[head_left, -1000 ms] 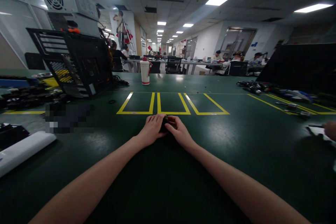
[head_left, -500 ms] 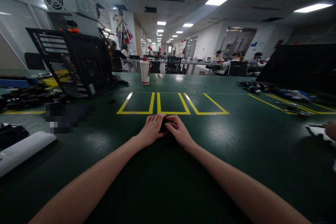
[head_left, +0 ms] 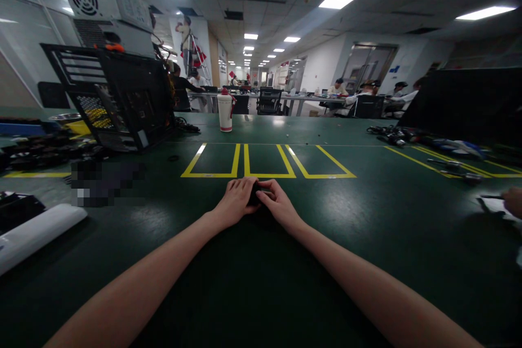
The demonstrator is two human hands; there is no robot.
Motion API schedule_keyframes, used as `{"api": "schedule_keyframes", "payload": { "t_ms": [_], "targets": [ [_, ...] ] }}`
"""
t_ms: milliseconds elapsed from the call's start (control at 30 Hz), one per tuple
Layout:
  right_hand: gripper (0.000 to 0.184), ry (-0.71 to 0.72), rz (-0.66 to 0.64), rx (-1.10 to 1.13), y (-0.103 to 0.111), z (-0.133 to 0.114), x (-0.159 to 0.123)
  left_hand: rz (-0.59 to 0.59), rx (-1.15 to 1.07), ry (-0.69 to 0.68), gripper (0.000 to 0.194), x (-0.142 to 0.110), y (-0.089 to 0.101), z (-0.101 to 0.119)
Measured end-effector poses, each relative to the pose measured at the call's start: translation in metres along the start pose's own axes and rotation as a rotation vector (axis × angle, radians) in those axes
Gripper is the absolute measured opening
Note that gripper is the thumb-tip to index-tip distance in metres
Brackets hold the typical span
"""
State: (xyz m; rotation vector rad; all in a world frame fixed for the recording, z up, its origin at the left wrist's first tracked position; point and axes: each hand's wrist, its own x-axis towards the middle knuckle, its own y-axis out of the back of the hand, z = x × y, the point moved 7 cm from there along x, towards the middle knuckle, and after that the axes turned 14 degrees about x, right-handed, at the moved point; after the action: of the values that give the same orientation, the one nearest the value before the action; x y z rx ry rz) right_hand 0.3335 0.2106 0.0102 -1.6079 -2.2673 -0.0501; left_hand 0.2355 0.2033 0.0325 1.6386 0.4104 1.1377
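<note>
A small black object is between my two hands, low over the green table. Its kind cannot be made out, as fingers cover much of it. My left hand wraps over its left side and top, fingers bent. From the right, my right hand grips it with thumb and fingertips. Just beyond the hands, yellow tape outlines mark the table top.
To the left stands a black computer case with a power supply on top. A white bottle stands further back. Cables and metal tools lie on the right. Another person's hand shows at the right edge.
</note>
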Motion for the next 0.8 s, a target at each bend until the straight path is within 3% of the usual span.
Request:
{"api": "schedule_keyframes", "payload": {
  "t_ms": [267, 600, 800],
  "targets": [
    [0.031, -0.009, 0.019, -0.055, 0.0041, 0.0040, 0.0033, -0.007, -0.010, -0.001, 0.053, -0.0003, 0.0012, 0.0006],
    [0.019, 0.029, -0.004, 0.015, 0.0004, 0.0005, 0.0012, 0.002, 0.004, 0.001, 0.052, 0.0003, -0.0013, -0.0005],
    [0.032, -0.016, 0.038, -0.037, 0.0060, 0.0054, 0.0039, -0.004, -0.007, -0.007, 0.053, -0.0009, -0.0007, -0.0003]
  ]
}}
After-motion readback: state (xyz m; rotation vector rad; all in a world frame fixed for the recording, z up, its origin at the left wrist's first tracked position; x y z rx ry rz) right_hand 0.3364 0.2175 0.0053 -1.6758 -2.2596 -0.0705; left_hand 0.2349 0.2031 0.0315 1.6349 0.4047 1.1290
